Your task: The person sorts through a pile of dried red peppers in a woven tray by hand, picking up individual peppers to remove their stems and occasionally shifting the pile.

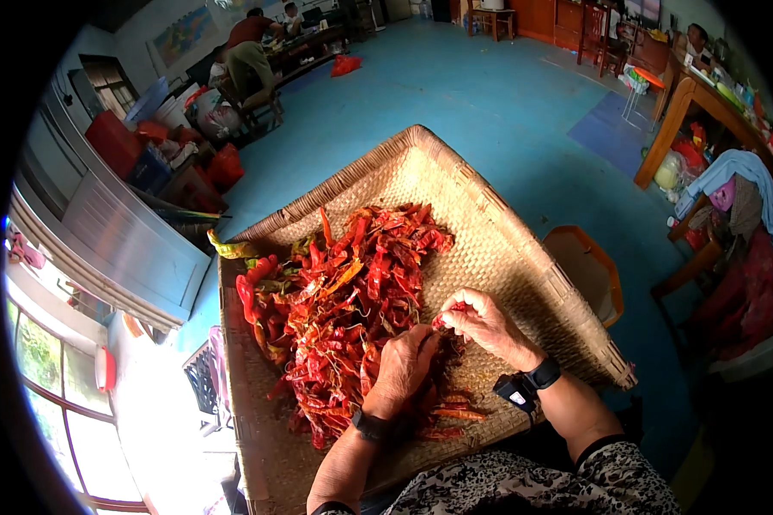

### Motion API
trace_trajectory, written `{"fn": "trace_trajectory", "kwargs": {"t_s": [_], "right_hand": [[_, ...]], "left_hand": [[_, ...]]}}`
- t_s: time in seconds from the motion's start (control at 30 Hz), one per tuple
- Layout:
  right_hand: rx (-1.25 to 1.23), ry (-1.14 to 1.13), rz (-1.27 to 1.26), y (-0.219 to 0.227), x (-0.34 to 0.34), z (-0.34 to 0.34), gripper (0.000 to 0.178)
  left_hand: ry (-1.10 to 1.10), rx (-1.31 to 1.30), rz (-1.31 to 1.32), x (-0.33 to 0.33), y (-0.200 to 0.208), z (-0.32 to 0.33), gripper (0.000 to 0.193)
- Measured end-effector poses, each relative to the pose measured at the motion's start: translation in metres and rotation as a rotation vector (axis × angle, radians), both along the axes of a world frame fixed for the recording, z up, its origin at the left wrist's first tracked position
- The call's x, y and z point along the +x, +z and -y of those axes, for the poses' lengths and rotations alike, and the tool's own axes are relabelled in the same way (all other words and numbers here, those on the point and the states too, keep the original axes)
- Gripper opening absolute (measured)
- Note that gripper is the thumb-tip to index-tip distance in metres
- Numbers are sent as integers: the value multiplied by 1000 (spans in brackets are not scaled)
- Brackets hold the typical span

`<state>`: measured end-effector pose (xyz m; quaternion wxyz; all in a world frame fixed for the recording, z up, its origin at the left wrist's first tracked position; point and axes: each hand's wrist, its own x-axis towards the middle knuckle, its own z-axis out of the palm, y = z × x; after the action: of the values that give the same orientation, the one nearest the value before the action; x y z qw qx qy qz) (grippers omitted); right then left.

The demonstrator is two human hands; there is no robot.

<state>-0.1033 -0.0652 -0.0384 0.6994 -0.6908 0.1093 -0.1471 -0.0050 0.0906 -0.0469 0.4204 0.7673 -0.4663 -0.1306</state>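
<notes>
A heap of dried red chili peppers lies in a large woven basket tray, with a few greenish and yellow ones along its left side. Just right of the heap, both hands meet. My right hand is closed in a pinch on a dried red chili pepper, and some red also shows between its fingers. My left hand touches the same pepper's end with thumb and forefinger pinched together; its other fingers are curled and partly hidden. A few loose peppers lie near the tray's front, right of my left wrist.
An orange-rimmed basin stands on the blue floor beyond the tray's right edge. At right, clothes hang over a chair near a wooden table. Bags and boxes pile up at left. Other people are in the background.
</notes>
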Motion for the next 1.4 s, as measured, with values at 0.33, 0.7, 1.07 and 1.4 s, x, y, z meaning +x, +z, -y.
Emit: {"fn": "trace_trajectory", "kwargs": {"t_s": [0.33, 0.7, 1.07, 1.4], "right_hand": [[-3, -51, 37, -2, -1, 8, 14], [686, -248, 641, 10, -16, 61, 15], [1287, -87, 965, 10, -37, 96, 32], [739, -163, 349, 6, -13, 49, 19]], "left_hand": [[2, 19, -26, 1, -1, 0, 16], [-32, 19, 42, 2, -4, 0, 15], [-42, 48, 57, 1, -5, 0, 14], [-161, 191, 602, -7, -4, -4, 39]]}}
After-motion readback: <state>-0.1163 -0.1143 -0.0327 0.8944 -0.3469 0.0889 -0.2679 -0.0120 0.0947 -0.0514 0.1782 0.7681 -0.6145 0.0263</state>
